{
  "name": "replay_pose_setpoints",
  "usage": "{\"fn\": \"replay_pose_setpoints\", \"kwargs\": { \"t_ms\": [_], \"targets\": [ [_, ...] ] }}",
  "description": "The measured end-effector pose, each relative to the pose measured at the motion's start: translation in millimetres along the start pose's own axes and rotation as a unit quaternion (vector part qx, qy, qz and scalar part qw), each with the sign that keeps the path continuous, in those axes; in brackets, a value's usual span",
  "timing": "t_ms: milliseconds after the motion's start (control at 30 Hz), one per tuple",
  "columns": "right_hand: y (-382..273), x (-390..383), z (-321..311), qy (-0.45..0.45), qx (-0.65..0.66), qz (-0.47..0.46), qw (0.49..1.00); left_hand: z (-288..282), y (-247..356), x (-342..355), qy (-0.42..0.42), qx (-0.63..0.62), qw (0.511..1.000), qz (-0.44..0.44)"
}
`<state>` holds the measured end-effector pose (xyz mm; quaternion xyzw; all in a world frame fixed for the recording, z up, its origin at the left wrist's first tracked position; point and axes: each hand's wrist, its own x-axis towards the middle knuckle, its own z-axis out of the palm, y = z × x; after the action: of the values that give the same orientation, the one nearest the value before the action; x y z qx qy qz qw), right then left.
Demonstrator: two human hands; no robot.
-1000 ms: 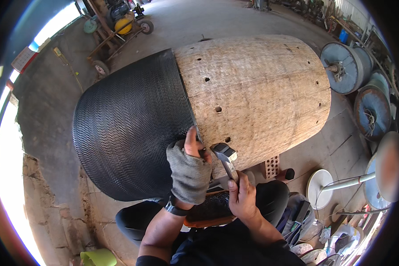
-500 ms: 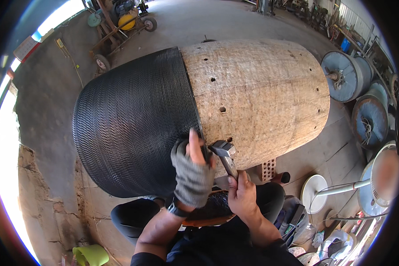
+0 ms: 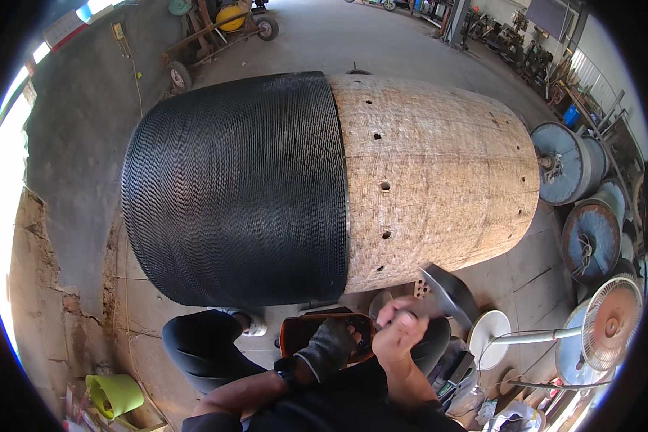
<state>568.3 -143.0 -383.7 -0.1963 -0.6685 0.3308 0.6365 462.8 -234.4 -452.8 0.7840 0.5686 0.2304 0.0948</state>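
Several spools (image 3: 561, 181) crowd the grey floor (image 3: 317, 39); my right fingers (image 3: 409, 324) grip a hammer (image 3: 451, 294) near the drum (image 3: 439, 187); whether my left fingers (image 3: 353, 334) hold anything, I can't tell.

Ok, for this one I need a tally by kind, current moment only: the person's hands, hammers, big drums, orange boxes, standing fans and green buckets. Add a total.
Hands, left hand and right hand: 2
Hammer: 1
Big drum: 1
Orange box: 1
Standing fan: 1
Green bucket: 1
Total: 7
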Motion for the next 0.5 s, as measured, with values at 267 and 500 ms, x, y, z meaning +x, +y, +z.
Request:
{"fn": "replay_pose_setpoints", "kwargs": {
  "t_ms": [267, 500],
  "targets": [
    [-27.9, 2.7, 6.7, -0.006, 0.004, 0.036, 0.999, 16.9, 4.0, 13.5, -0.121, -0.037, 0.979, -0.157],
    [-2.3, -6.8, -1.5, -0.128, -0.169, 0.151, 0.966, 40.4, -4.9, -1.7, 0.002, -0.06, 0.993, -0.101]
  ]
}}
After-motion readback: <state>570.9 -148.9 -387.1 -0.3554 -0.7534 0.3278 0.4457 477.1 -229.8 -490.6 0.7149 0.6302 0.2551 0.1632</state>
